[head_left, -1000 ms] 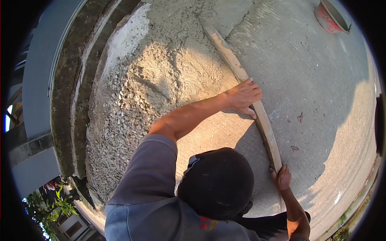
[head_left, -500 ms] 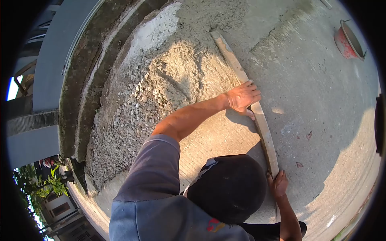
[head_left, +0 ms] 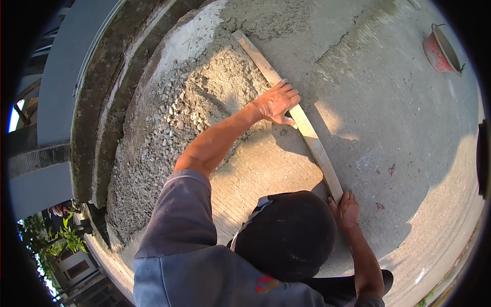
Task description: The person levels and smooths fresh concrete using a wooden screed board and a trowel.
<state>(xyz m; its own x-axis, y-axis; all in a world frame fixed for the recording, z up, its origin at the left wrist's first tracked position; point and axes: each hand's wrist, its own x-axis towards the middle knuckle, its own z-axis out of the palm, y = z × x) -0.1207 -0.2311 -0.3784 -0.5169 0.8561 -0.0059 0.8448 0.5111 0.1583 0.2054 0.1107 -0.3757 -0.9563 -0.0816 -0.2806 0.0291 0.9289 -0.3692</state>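
A long wooden board [head_left: 311, 134] lies slantwise on the grey concrete, its far end against wet concrete mix [head_left: 225, 77]. My left hand [head_left: 279, 101] is wrapped over the board around its middle, with the thumb on the near side. At the board's near end, my right hand [head_left: 347, 209] grips it, low beside the black cap [head_left: 286, 235]. The far part of the board runs along the right edge of the lumpy mix. Both palms are hidden.
Loose gravel [head_left: 153, 163] spreads at the left, below a pale powder patch [head_left: 197, 30]. A stepped concrete edge [head_left: 99, 102] curves along the far left. A red bucket [head_left: 439, 50] stands at the upper right on the concrete slab [head_left: 388, 112].
The board has swung left and away at its far end, toward the mix. Both hands have moved with it, the left one farther, keeping their hold.
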